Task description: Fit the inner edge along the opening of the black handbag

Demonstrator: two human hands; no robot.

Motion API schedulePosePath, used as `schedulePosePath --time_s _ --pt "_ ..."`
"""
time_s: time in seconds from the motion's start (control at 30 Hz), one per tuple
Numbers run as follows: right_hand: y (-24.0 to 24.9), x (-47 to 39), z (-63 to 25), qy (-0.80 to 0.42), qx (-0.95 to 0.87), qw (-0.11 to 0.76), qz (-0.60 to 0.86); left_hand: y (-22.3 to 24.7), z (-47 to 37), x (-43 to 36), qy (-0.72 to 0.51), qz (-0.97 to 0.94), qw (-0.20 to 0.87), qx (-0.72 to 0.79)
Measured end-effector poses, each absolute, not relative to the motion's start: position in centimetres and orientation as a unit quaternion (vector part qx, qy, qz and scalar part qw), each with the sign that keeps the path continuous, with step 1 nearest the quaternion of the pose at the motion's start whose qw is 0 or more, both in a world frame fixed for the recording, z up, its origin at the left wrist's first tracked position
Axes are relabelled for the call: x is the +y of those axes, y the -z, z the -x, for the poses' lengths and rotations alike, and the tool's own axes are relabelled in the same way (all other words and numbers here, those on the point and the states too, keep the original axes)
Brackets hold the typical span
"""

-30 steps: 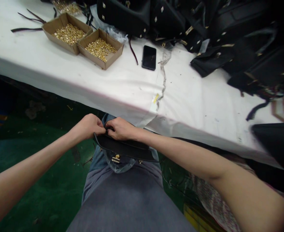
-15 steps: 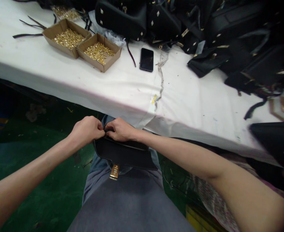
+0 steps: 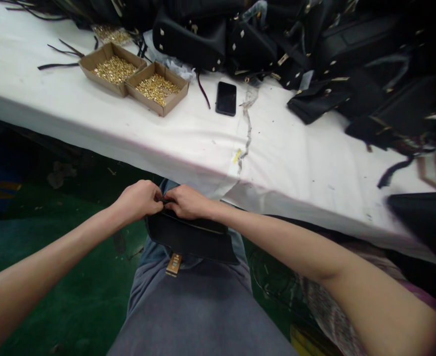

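Note:
A black handbag (image 3: 196, 241) lies across my lap, its flap turned toward me with a gold clasp plate (image 3: 174, 265) hanging from the edge. My left hand (image 3: 141, 199) pinches the bag's far left corner between thumb and fingers. Close against it, my right hand (image 3: 187, 201) grips the same black edge with bent fingers. The fingertips of both hands nearly meet. Whatever small part lies between them is hidden.
A white-covered table (image 3: 188, 143) runs in front of me. On it are cardboard boxes (image 3: 162, 106) of small gold metal pieces, a phone (image 3: 226, 99) and a heap of black handbags (image 3: 192, 42). Another black bag (image 3: 421, 212) is at the right edge.
The view has shifted slightly, so the table's things sit a little lower and further right. Both hands keep their hold on the bag's corner; the fingers have barely moved.

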State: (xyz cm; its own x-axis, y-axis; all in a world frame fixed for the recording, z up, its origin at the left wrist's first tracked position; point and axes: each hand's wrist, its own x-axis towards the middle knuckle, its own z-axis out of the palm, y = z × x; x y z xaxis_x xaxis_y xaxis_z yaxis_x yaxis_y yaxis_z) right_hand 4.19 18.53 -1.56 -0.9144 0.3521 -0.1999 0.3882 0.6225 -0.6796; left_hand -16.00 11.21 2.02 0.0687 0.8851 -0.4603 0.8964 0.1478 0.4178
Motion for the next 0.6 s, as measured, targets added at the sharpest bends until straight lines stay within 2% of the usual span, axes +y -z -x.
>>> schedulePosePath --time_s 0.23,0.4,0.6 --pt "0.5 17.6 -3.9 0.348 0.914 0.028 -0.208 -2.4 15.9 11.7 0.058 -0.676 0.322 0.660" --pt "0.6 18.1 -3.7 0.382 0.900 0.026 -0.208 -2.4 16.0 12.2 0.046 -0.660 0.341 0.668" --pt "0.4 17.8 -3.9 0.334 0.915 0.032 -0.223 -2.8 15.9 12.7 0.048 -0.661 0.353 0.660"
